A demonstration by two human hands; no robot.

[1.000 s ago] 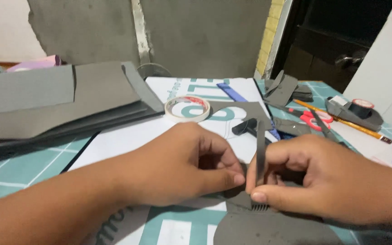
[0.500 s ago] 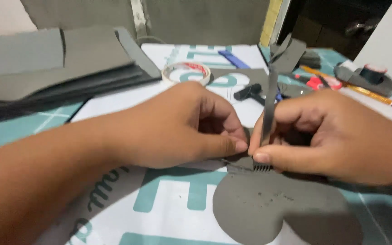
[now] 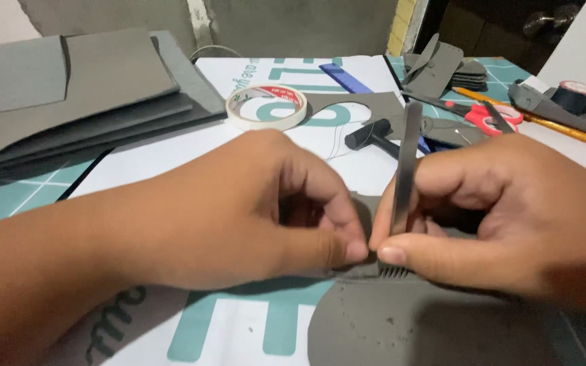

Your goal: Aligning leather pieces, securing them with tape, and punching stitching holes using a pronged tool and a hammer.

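My right hand (image 3: 510, 217) grips a flat metal pronged punch (image 3: 403, 169), held upright with its teeth pressed onto the top edge of a grey cut-out piece of material (image 3: 408, 325). My left hand (image 3: 252, 210) pinches that same grey piece beside the punch's teeth, thumb and forefinger touching my right thumb. The piece lies on a white printed sheet (image 3: 191, 169) at the near edge of the table.
A roll of tape (image 3: 266, 106) and a small black mallet (image 3: 369, 133) lie behind the hands. Stacked grey sheets (image 3: 69, 95) fill the back left. Red-handled scissors (image 3: 483, 116), grey cut pieces (image 3: 442, 68), a thread spool (image 3: 574, 95) and a pencil (image 3: 551, 125) sit back right.
The view has closed in on the hands and dropped lower. Both hands keep the same grip; the punch stays upright on the grey piece's edge.
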